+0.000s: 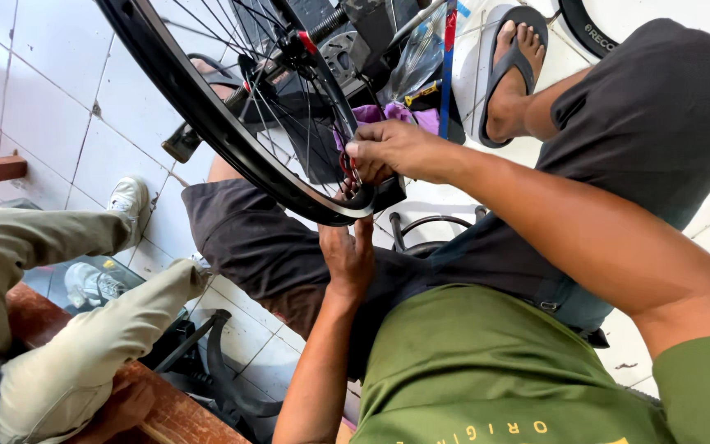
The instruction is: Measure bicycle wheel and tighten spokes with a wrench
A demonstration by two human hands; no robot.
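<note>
Head view showed a black wheel point(207, 123) filling the upper middle of the frame, over the person's lap. Left hand point(348, 259) gripped the rim's lower edge from below. Right hand point(392, 150) pinched a small red tool point(347, 167) on the spokes point(306, 123) just inside the rim. Another person's khaki legs point(59, 329) sat lower left.

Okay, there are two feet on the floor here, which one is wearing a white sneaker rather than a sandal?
The foot at the left, beside the khaki trouser leg, wears the white sneaker. The other foot, at the top by the bicycle wheel, is bare in a dark sandal.
</note>
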